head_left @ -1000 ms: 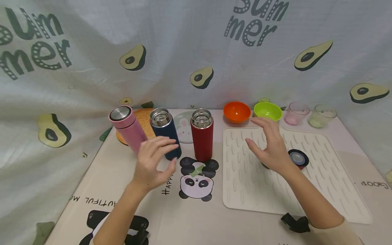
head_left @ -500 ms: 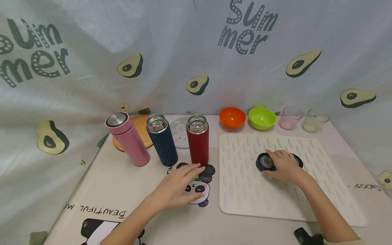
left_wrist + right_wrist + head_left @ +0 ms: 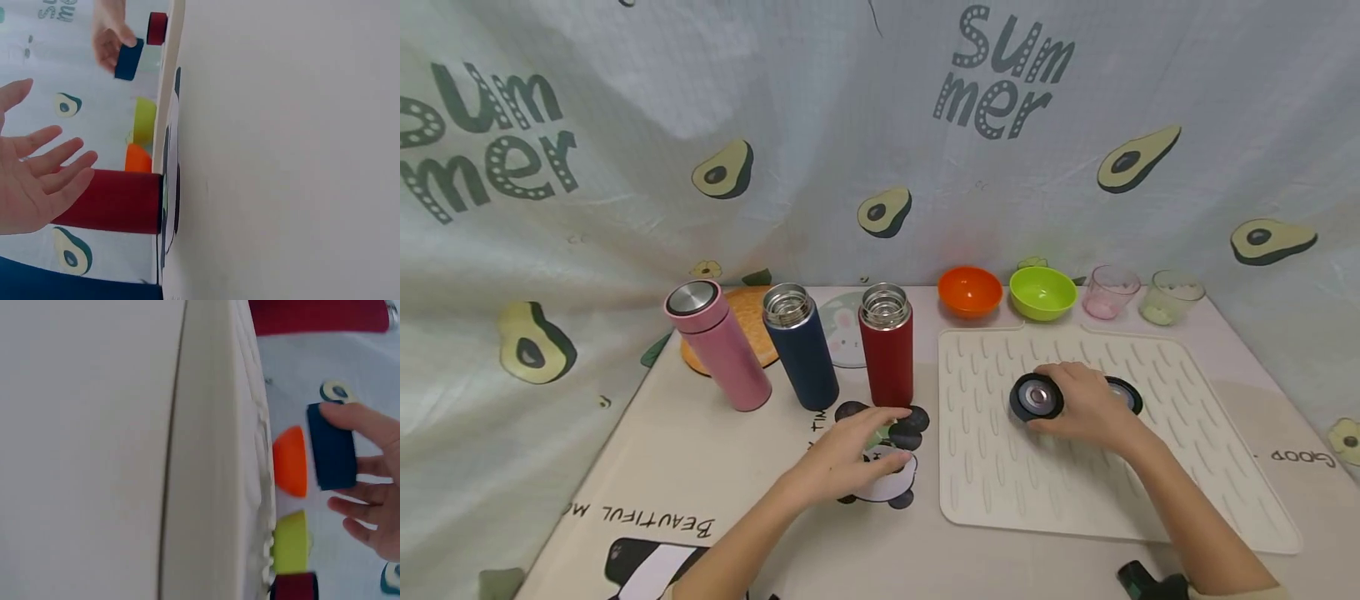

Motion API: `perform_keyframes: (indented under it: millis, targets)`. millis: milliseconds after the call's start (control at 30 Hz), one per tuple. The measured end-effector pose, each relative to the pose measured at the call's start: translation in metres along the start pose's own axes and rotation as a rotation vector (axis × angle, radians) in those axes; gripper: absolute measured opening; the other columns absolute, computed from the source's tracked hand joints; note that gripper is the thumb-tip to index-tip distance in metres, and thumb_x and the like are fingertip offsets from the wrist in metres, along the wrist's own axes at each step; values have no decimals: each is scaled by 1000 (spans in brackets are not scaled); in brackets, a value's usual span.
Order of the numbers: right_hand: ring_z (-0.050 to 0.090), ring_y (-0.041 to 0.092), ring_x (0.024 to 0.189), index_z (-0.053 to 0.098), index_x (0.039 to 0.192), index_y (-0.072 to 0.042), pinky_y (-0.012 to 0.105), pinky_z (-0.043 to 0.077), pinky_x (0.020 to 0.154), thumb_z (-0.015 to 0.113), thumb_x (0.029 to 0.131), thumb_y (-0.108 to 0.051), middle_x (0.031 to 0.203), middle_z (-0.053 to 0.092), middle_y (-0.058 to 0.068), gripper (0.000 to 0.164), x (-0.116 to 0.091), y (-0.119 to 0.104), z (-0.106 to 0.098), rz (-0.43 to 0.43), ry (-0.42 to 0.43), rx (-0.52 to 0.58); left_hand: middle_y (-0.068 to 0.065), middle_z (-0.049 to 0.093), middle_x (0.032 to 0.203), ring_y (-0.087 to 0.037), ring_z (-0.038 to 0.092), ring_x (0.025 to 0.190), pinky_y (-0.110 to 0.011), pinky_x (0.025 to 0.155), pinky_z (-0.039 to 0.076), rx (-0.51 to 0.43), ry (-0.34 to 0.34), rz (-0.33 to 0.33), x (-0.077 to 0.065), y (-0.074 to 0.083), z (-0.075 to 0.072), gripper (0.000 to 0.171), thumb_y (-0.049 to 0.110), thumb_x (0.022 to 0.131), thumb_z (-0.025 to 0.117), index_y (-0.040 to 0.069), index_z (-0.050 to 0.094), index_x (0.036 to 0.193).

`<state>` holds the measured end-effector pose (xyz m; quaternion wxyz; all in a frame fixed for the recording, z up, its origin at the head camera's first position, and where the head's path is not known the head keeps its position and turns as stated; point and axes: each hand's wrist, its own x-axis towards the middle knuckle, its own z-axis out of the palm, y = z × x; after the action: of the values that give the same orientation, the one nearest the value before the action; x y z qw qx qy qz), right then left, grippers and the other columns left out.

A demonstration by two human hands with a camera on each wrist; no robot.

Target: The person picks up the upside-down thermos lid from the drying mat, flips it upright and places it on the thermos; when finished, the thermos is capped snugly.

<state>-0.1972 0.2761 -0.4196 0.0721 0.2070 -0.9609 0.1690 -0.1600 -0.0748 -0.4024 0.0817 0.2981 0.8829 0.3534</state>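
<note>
My right hand grips a dark blue bottle lid by its side, its underside turned up. In the left wrist view that blue lid is tilted and held above the mat. A red lid sits on the mat, partly hidden behind the right hand. My left hand has its fingers spread and holds nothing, just in front of the red thermos bottle. Left of that bottle stands a dark blue thermos bottle; both are lidless. A pink thermos bottle with its lid on stands farther left.
A cream ridged drying mat lies at the right. Behind it are an orange bowl, a green bowl, a pink glass and a greenish glass. A printed curtain hangs behind the table.
The right hand has come down to the mat, grasped the blue lid and lifted it slightly leftward. The left hand has moved right, from before the blue bottle to before the red one.
</note>
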Motion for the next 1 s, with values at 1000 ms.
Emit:
perform_keyframes:
  millis: [1000]
  targets:
    - [46, 12, 100, 53, 122, -9, 31, 43, 83, 79, 65, -40, 107, 52, -4, 70, 6, -127, 22, -491, 226, 167, -8, 67, 89, -13, 63, 78, -25, 74, 49, -662, -59, -113, 23, 10, 22, 36, 25, 87, 64, -1, 56, 110]
